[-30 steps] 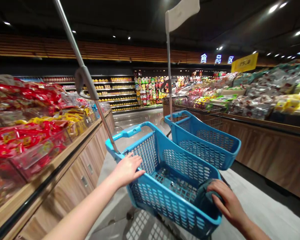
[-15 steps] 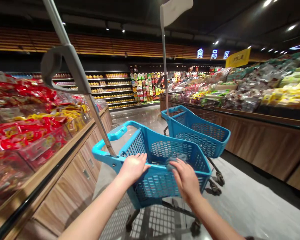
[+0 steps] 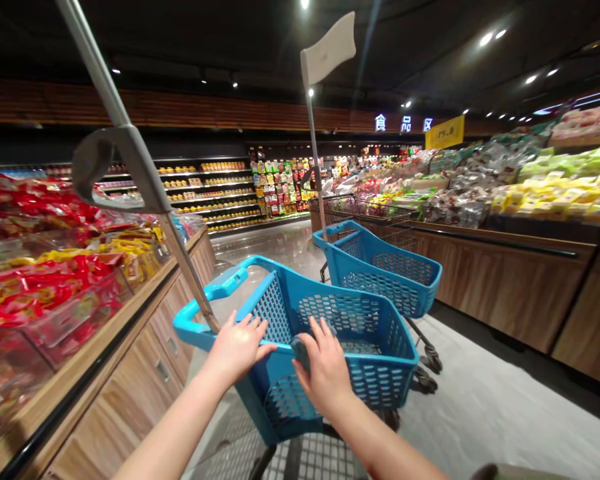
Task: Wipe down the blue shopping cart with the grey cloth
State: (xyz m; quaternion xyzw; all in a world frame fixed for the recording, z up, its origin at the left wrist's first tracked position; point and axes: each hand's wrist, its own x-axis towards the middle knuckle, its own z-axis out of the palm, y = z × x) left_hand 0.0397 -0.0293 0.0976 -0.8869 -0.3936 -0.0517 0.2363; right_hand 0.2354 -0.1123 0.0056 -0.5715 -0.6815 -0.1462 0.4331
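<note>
A blue plastic shopping cart (image 3: pixel 380 361) stands right in front of me, its basket walls full of small holes. My left hand (image 3: pixel 237 348) lies on the near rim, close to the base of the grey pole, with its fingers stretched out and apart. Further right along the same rim, my right hand (image 3: pixel 326 370) presses a grey-blue cloth (image 3: pixel 301 352) against the plastic. Most of the cloth is hidden under the fingers. The cart's grey pole (image 3: pixel 180 257) rises at the left and carries a grey loop-shaped holder (image 3: pixel 150 177).
A second blue cart (image 3: pixel 405 270) with a white flag (image 3: pixel 331 50) stands just behind. Wooden counters line both sides, with red snack packets (image 3: pixel 55 280) at left and bagged goods (image 3: pixel 555 193) at right. Stocked shelves (image 3: pixel 230 193) run along the back.
My right hand has slid left along the rim with the cloth, closer to my left hand. My left hand has shifted slightly left, its fingers more spread. The view has tilted up a little.
</note>
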